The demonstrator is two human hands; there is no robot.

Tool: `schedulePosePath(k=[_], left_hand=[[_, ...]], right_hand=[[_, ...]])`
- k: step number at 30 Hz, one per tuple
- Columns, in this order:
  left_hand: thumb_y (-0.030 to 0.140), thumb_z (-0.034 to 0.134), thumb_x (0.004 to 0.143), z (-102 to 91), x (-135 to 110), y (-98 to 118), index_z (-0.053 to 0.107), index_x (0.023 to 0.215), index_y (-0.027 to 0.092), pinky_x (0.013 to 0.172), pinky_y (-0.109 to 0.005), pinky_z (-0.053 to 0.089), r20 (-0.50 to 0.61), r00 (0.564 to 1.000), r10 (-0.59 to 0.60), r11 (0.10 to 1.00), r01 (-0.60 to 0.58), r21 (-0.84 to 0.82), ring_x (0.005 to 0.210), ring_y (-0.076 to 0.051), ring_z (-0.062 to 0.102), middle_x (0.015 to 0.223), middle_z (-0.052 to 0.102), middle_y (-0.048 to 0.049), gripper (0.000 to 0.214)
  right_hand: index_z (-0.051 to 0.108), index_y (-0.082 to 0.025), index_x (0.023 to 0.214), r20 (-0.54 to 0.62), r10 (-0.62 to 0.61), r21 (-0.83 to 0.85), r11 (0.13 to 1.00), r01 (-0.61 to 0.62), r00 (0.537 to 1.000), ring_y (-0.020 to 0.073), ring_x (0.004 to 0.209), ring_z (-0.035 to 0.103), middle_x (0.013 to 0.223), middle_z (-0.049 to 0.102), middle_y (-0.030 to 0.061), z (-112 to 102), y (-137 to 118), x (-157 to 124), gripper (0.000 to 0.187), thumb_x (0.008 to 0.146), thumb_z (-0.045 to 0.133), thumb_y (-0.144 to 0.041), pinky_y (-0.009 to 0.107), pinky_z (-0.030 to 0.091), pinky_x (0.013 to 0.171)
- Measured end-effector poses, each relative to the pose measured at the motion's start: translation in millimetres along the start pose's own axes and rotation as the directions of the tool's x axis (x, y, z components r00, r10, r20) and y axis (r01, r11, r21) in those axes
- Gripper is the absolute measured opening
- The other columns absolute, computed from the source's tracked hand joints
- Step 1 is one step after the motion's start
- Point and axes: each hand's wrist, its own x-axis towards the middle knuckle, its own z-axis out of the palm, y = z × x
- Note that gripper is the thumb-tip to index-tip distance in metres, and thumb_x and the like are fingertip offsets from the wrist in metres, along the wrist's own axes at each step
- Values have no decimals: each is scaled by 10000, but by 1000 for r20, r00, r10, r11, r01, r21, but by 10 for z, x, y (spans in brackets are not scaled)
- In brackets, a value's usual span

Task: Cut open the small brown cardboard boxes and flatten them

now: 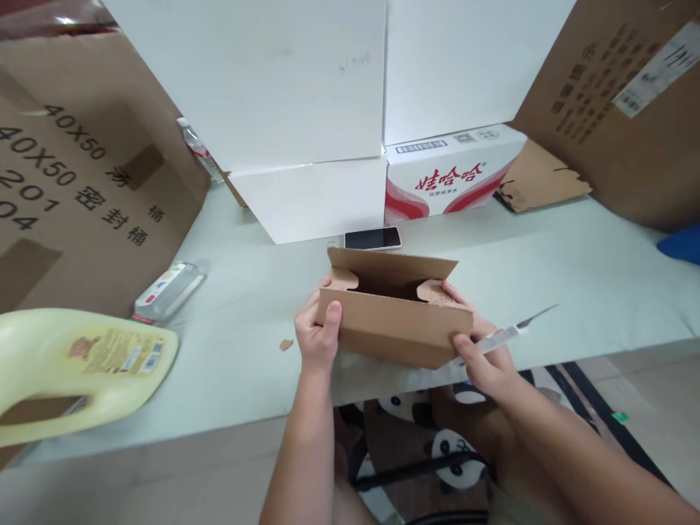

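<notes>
A small brown cardboard box [394, 324] is held between my two hands above the front of the table. Its top is open, with a long flap standing up at the back and short side flaps bent inward. My left hand [317, 332] grips the left end, thumb on the front wall. At the right end, my right hand [484, 357] is closed on the box, its thumb at the front corner. A craft knife [500, 336] with a pale handle is also in my right hand, its blade pointing out to the right. How the fingers hold the knife is partly hidden.
A scrap of cardboard [286, 344] and a phone [372, 238] lie on the pale green table [235, 292]. White boxes [306, 197] and a red-printed carton [453, 175] stand behind. A yellow jug [125, 364], a clear bottle [169, 292] and a large carton [82, 182] are at left.
</notes>
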Motion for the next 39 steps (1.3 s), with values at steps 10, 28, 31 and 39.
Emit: schedulePosePath(k=[10,28,31,39], left_hand=[[507,674,891,-22,-109,-11,643,1265,236,1164,-473,424,58,993,-101,992,105,-75,1378,-306,539,1423,606,-128,463],[540,748,805,-215,7,-76,459,1442,343,1093,-441,459,265,957,-121,989,140,-54,1379,-312,491,1490,478,-100,726],[534,764,783,-216,28,-87,581,1196,294,1003,-419,507,228,972,-62,997,70,-30,1259,-290,567,1355,544,-95,511],[449,634,915,-183,85,99,726,984,248,1185,-559,374,269,958,102,958,-168,233,1325,-302,568,1209,705,-77,231]], right_hand=[[449,-355,1485,-198,365,61,931,-360,910,305,1498,388,1580,442,75,61,53,-67,550,957,590,-414,551,396,1195],[149,-472,1604,-47,309,100,948,-303,950,289,1531,338,1741,102,-39,10,159,-75,747,972,544,-429,511,457,1143],[236,-449,1596,-35,244,53,969,-242,969,294,1501,383,1694,286,-8,-30,142,-41,679,985,527,-396,520,426,1163],[658,-329,1327,-44,146,-81,986,-149,988,360,1394,497,1463,566,72,-95,121,71,413,959,520,-458,614,331,1205]])
